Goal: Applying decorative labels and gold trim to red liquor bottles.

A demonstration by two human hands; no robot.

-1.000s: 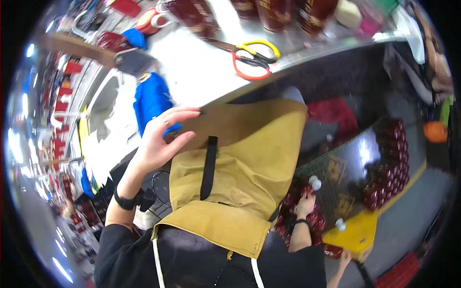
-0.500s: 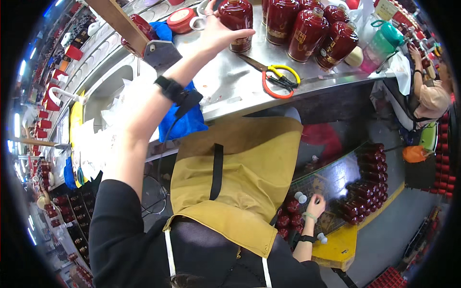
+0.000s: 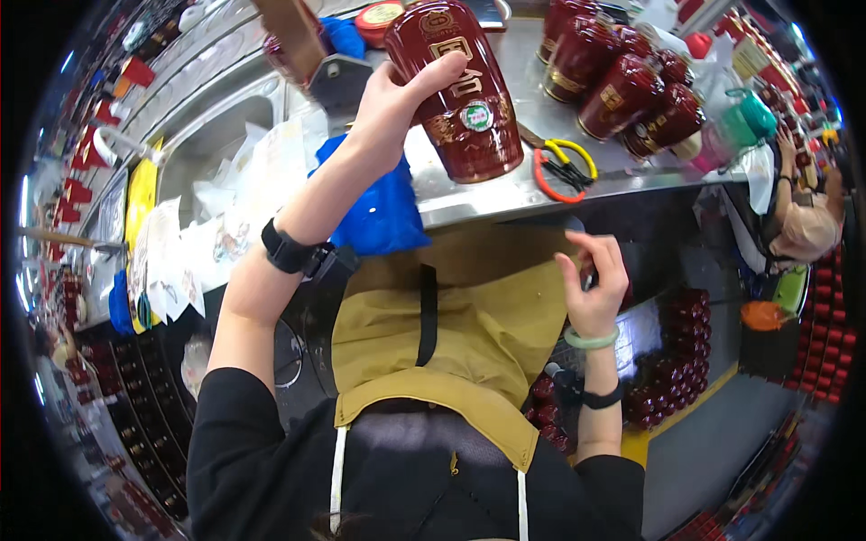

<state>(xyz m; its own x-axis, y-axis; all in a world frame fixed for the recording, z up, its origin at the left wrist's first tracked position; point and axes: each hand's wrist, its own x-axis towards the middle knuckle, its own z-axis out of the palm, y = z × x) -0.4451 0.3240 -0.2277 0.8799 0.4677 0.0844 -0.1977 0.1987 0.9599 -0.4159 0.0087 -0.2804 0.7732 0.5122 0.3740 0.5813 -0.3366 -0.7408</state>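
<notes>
A dark red glass bottle [image 3: 469, 135] with gold lettering and a round green-and-white sticker is tilted above the steel bench edge. My left hand [image 3: 397, 104] is closed around its side, thumb across the front. To the right, my right hand [image 3: 600, 288] is raised beside my yellow apron [image 3: 487, 334], its fingers curled around a small dark thing that I cannot make out. Scissors [image 3: 564, 171] with red and yellow handles lie on the bench, just right of the held bottle. Several similar red bottles [image 3: 622, 95] stand behind them.
A blue cloth [image 3: 379, 212] hangs over the bench edge, near the sink [image 3: 216, 135] and white papers. A green-lidded drinking bottle [image 3: 735, 126] stands at the right. Below are many red bottle-like pieces [image 3: 681, 361]. Another person [image 3: 803, 216] works at far right.
My left hand has lifted the bottle off the bench and brought it nearer. My right hand has risen from beside the low yellow stand toward the bench edge.
</notes>
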